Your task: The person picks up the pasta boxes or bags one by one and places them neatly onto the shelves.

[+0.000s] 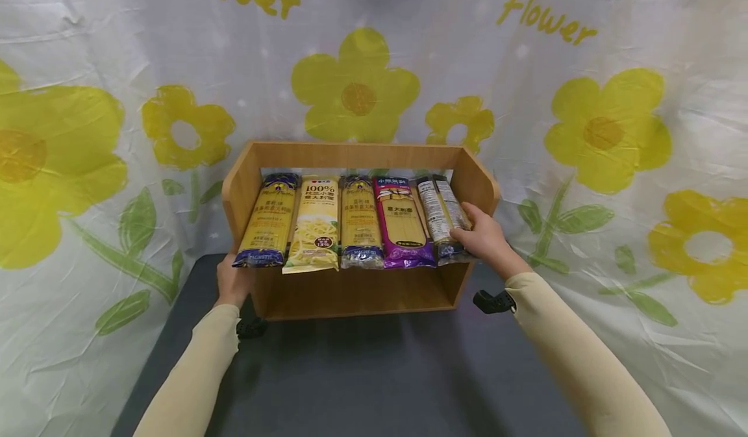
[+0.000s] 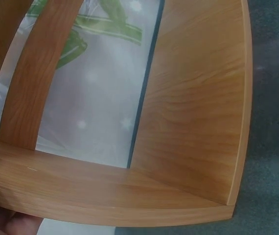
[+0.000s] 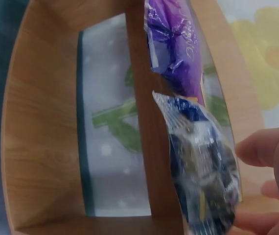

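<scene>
Several packs of pasta lie side by side on the upper level of a wooden shelf [image 1: 356, 154]. From the left come a yellow-and-blue spaghetti pack [image 1: 269, 219], a cream pack [image 1: 315, 223], a second yellow-and-blue pack [image 1: 360, 219] and a purple pack [image 1: 403, 223]. My right hand [image 1: 486, 232] holds the rightmost spaghetti pack [image 1: 441, 213], its printed label side up; the right wrist view shows the crinkled end [image 3: 203, 161] against my fingers. My left hand [image 1: 232, 280] touches the outer left side of the shelf, its fingers [image 2: 19, 224] partly hidden behind the panel.
The shelf's lower level [image 1: 356, 291] lies under the packs, its back partly open. A dark grey table [image 1: 374, 372] carries the shelf. Behind hangs a white curtain [image 1: 263, 106] with yellow flowers. Dark wrist devices [image 1: 493, 302] sit by both cuffs.
</scene>
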`<control>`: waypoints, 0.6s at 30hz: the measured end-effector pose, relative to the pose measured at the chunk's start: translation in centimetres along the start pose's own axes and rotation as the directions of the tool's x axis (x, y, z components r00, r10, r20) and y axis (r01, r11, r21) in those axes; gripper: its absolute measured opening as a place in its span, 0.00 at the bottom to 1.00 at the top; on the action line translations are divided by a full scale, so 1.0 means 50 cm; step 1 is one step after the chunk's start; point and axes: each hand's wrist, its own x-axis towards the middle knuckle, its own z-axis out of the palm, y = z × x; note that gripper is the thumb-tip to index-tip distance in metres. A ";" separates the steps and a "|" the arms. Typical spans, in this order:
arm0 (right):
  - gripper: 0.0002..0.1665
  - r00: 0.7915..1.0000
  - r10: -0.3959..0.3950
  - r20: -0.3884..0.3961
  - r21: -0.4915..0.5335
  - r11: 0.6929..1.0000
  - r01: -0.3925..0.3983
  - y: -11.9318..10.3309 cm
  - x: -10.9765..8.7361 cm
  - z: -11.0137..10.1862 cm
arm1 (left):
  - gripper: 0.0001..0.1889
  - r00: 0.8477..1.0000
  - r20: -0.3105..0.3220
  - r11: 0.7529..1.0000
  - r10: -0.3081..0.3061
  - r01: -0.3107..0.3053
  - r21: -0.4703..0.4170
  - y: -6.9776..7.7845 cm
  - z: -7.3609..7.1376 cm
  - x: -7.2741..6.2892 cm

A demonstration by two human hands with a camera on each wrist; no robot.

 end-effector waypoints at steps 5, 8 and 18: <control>0.42 0.999 -0.026 -0.026 0.045 0.999 0.027 0.013 -0.021 -0.006 | 0.23 1.000 -0.020 1.000 0.004 -0.003 0.018 -0.008 -0.008 0.002; 0.40 0.998 -0.052 -0.036 0.038 0.998 0.053 0.025 -0.040 -0.010 | 0.25 1.000 0.013 1.000 -0.010 0.010 0.022 -0.011 -0.016 0.004; 0.36 0.998 -0.050 -0.038 -0.002 0.999 0.050 0.080 -0.105 -0.013 | 0.22 0.985 0.104 0.964 0.139 -0.158 0.212 -0.017 -0.066 -0.008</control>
